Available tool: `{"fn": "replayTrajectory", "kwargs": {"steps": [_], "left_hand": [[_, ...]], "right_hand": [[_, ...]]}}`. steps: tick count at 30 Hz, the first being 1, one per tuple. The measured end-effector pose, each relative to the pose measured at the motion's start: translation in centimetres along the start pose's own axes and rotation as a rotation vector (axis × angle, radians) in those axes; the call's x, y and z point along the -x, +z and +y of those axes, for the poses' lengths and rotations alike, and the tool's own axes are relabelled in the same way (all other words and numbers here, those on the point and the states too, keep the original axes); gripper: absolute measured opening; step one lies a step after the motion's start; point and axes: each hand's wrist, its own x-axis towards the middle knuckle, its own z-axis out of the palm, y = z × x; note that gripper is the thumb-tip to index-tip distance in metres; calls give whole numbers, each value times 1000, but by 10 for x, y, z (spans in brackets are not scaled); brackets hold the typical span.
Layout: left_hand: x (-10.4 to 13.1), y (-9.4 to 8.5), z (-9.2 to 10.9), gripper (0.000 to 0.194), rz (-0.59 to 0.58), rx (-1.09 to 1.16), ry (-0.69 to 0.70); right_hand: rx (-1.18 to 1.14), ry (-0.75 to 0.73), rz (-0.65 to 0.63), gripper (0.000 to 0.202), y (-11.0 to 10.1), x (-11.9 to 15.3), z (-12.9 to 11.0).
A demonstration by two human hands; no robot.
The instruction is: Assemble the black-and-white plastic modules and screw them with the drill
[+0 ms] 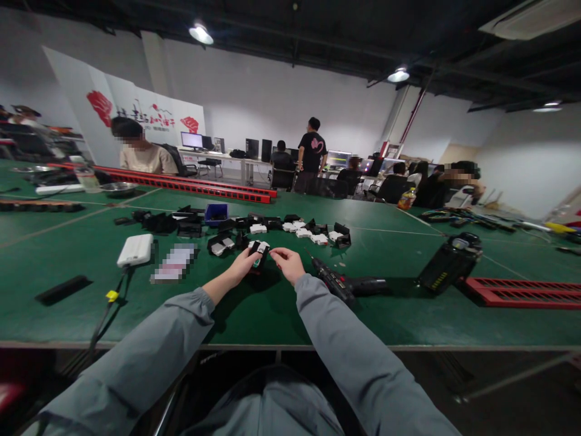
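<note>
In my left hand (242, 265) is a small black-and-white plastic part (260, 248) with a green patch on its side, held just above the green table. My right hand (287, 263) is close beside it on the right, thumb and fingertips pinched together; what sits between them is too small to make out. A black power drill (338, 280) lies to the right of my right hand, its bit toward the parts. Beyond my hands lie several black housings (190, 223) and white plastic pieces (299, 229), with a blue bin (216, 214) among them.
On the left are a white power bank (135, 250) with a cable, a blurred flat phone-like object (175, 263) and a black strip (63, 289). To the right stand a black device (449, 263) and a red slotted rail (531, 292). Long red rails (190, 184) lie along the far side, where a person sits.
</note>
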Motion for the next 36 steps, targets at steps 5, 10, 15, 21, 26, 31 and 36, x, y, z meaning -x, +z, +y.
{"fn": "replayTrajectory", "kwargs": {"steps": [5,10,15,21,26,31,36], "left_hand": [[4,1,2,42,-15,-38,24],[4,2,2,43,-28,-76,49],[4,1,2,48,-53,-79,51],[6,0,2,50,-68,-74,78],[7,0,2,51,-104,-133,93],[5,-4,-1,55,-173,-118,82],[3,-7,0,55,-221,-72,45]], "right_hand": [[-139,13,5,36,11,3,-2],[-178,18,16,32,13,4,-3],[-178,-19,14,26,15,7,-5],[-293,100,9,37,19,5,0],[-350,175,-93,39,15,7,-2],[-399,204,-127,42,8,9,-5],[-337,188,-128,42,7,7,-4]]}}
